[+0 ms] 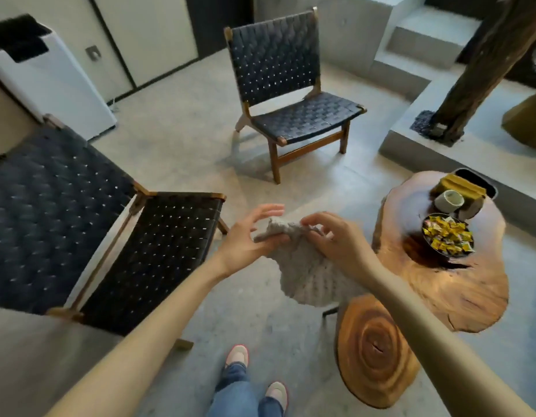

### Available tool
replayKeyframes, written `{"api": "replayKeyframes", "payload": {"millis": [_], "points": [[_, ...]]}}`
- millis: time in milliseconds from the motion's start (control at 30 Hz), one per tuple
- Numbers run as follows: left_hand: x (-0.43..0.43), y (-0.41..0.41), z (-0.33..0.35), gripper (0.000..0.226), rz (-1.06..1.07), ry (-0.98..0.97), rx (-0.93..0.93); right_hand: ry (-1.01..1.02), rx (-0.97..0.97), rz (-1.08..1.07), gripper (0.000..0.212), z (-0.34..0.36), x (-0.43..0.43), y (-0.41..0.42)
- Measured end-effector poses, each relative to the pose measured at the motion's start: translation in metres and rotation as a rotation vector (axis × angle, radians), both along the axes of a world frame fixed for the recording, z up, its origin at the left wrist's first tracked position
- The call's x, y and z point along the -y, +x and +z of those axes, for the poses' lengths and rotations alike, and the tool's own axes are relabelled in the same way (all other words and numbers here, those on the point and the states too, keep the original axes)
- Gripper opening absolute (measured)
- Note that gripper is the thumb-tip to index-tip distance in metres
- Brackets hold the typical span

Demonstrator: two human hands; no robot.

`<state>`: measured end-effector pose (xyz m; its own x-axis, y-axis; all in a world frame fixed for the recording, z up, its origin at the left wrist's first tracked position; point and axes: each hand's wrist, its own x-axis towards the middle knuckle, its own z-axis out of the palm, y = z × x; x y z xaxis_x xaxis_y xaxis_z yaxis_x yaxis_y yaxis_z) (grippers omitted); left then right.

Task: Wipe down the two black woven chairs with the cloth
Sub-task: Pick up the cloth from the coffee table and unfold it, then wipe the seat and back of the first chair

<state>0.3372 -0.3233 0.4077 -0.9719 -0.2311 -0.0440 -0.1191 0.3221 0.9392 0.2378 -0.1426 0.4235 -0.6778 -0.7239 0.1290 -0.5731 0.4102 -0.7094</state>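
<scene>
Head view: right hand point(335, 239) is pinching the top edge of the grey cloth point(308, 275). Left hand point(248, 236), fingers spread, is touching its bunched corner.

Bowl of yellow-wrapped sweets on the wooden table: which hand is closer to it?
Right. The right hand, pinching the grey cloth, is just short of the bowl of sweets; the left hand lies beyond the cloth, toward the near woven chair.
</scene>
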Motion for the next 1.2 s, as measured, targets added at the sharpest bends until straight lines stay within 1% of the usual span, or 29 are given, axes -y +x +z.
{"api": "replayKeyframes", "payload": {"millis": [67,100,200,300,367,433,500,567,633,733,800,900,1033,1200], "points": [[0.025,0.030,0.002,0.029,0.081,0.026,-0.017,-0.007,0.077,0.051,0.014,-0.006,0.032,0.017],[0.037,0.045,0.001,0.022,0.117,0.017,-0.019,-0.003,0.107,0.088,0.015,-0.010,0.048,0.025],[0.071,0.091,-0.005,0.017,0.216,-0.010,0.009,0.054,0.162,0.229,0.016,-0.021,0.096,0.049],[0.109,0.142,-0.020,0.009,0.317,-0.022,0.048,0.175,0.200,0.444,0.008,-0.040,0.151,0.081],[0.119,0.156,-0.027,0.006,0.358,-0.047,0.065,0.277,0.229,0.517,0.003,-0.051,0.161,0.087],[0.142,0.186,-0.034,0.007,0.454,-0.058,0.081,0.393,0.203,0.633,0.022,-0.067,0.184,0.105],[0.164,0.217,-0.045,0.015,0.538,-0.063,0.099,0.505,0.208,0.691,0.029,-0.083,0.207,0.125],[0.181,0.242,-0.057,0.017,0.600,-0.071,0.105,0.557,0.224,0.688,0.033,-0.099,0.228,0.143],[0.192,0.264,-0.072,0.013,0.669,-0.069,0.093,0.552,0.242,0.639,0.033,-0.111,0.246,0.155],[0.200,0.291,-0.100,0.014,0.798,-0.063,0.132,0.469,0.300,0.617,0.020,-0.123,0.268,0.164],[0.202,0.304,-0.121,0.017,0.883,-0.072,0.169,0.474,0.280,0.635,0.008,-0.133,0.280,0.165],[0.202,0.312,-0.160,0.018,0.950,-0.072,0.199,0.515,0.225,0.682,0.010,-0.161,0.299,0.165],[0.209,0.312,-0.234,0.018,1.006,-0.061,0.206,0.539,0.148,0.746,0.017,-0.222,0.323,0.163],[0.227,0.302,-0.355,0.019,1.060,-0.084,0.260,0.522,0.074,0.762,0.017,-0.332,0.353,0.158]]}}
